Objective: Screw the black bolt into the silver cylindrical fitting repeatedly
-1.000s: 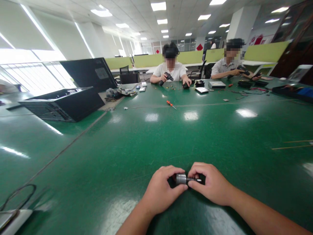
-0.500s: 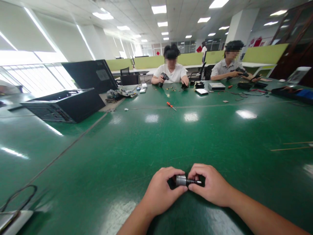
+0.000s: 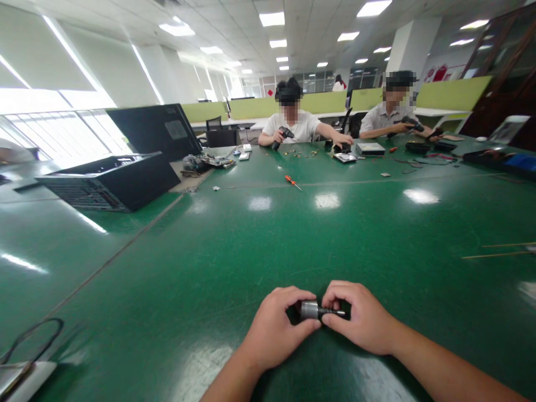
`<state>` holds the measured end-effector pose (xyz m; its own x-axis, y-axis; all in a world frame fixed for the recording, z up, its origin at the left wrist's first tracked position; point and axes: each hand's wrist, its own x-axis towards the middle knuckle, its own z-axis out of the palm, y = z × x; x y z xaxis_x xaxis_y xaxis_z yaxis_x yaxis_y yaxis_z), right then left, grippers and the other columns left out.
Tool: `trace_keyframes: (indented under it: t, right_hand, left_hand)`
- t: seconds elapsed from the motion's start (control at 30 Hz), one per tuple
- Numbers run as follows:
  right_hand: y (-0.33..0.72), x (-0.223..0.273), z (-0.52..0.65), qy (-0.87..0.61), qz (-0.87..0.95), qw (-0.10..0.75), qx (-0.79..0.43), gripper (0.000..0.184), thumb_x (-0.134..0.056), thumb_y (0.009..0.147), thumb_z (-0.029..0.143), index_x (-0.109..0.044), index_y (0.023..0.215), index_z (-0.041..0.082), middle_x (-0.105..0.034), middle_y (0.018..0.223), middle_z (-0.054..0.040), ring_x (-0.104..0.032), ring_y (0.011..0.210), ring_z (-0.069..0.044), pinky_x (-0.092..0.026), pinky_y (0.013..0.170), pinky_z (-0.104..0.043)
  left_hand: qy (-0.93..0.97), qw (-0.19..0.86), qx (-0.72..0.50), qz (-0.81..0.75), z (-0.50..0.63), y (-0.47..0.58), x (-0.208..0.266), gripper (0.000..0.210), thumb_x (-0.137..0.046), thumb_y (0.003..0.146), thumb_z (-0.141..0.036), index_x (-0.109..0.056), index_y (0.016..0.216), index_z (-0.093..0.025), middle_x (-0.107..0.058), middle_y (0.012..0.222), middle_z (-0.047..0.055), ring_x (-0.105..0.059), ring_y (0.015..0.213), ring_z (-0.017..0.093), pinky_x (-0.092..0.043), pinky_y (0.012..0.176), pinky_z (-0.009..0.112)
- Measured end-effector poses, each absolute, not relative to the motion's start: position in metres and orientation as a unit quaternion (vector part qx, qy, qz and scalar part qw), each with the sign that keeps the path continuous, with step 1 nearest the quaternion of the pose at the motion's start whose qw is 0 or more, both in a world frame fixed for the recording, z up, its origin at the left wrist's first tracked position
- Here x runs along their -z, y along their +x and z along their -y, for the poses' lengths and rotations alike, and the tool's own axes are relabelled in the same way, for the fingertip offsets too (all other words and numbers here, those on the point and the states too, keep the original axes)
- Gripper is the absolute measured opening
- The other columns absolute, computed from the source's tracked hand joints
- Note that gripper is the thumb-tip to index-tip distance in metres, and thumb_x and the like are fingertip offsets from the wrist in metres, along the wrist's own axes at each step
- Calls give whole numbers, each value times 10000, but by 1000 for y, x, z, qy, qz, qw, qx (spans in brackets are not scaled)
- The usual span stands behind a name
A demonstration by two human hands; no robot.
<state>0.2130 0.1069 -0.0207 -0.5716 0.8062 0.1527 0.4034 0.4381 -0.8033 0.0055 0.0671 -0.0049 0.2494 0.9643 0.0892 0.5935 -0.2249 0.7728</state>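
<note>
Near the front of the green table, my left hand (image 3: pixel 281 319) is closed around the wide end of a metal cylinder with a ribbed shaft (image 3: pixel 310 310). The cylinder is silver, with a darker end partly hidden by my fingers. From the other side, my right hand (image 3: pixel 360 319) pinches the dark, spring-like shaft with thumb and fingers. A thin bright tip (image 3: pixel 340 313) sticks out of the shaft into the hollow of that hand. The part lies roughly level, its tip pointing right, and its exact kind cannot be made out.
An orange screwdriver (image 3: pixel 292 182) lies farther back on the green table (image 3: pixel 251 240). An open black computer case (image 3: pixel 125 181) stands at the left. Across the table, one person holds a drill (image 3: pixel 283 135) near scattered small parts; another works at the right. A cable (image 3: pixel 39 335) loops at lower left.
My hands and the metal part have barely moved. Across the table, the person with the drill has stretched the other arm toward the black pieces on the right.
</note>
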Motion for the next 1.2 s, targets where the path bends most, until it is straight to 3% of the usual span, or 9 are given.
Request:
trace_keyframes:
  t: [0.5, 0.63, 0.8, 0.97, 1.2]
  right_hand:
    - [215, 22, -110, -360, 782, 316, -398, 65, -668, 731, 143, -619, 736, 186, -599, 717, 9, -561, 689, -149, -419, 661, -262]
    - [216, 23, -112, -359, 758, 339, -427, 23, -669, 752, 179, -647, 749, 180, -603, 712, 1, -559, 686, -152, -419, 661, -269]
    - [218, 31, -121, -347, 658, 414, -525, 200, -674, 816, 356, -671, 768, 162, -567, 656, 4, -496, 601, -134, -379, 580, -260]
    - [217, 37, -130, -366, 545, 499, -565, 352, -648, 837, 489, -645, 720, 156, -544, 603, 12, -445, 511, -110, -352, 525, -254]
    - [215, 35, -131, -350, 556, 486, -576, 393, -658, 812, 527, -632, 684, 156, -548, 583, 12, -446, 497, -104, -349, 511, -246]
  left_hand:
    - [709, 310, -298, -559, -66, 4, 4, 304, -791, 713, -233, -692, 1001, -243, -725, 983, 16, -644, 945, 221, -452, 880, 339]
    - [707, 315, -303, -556, -67, 5, 2, 278, -753, 697, -170, -661, 956, -213, -702, 917, 12, -636, 870, 197, -468, 807, 302]
    - [704, 311, -315, -556, -68, 5, -1, 219, -714, 716, -163, -626, 913, -197, -667, 863, 1, -620, 827, 178, -476, 769, 282]
    - [692, 292, -328, -573, -67, 3, 1, 387, -726, 739, -211, -663, 1121, -223, -713, 1061, 49, -650, 979, 223, -484, 921, 369]
    - [635, 245, -381, -625, -62, -2, -6, 295, -731, 738, -315, -689, 1008, -202, -729, 978, 52, -664, 924, 233, -509, 909, 416]
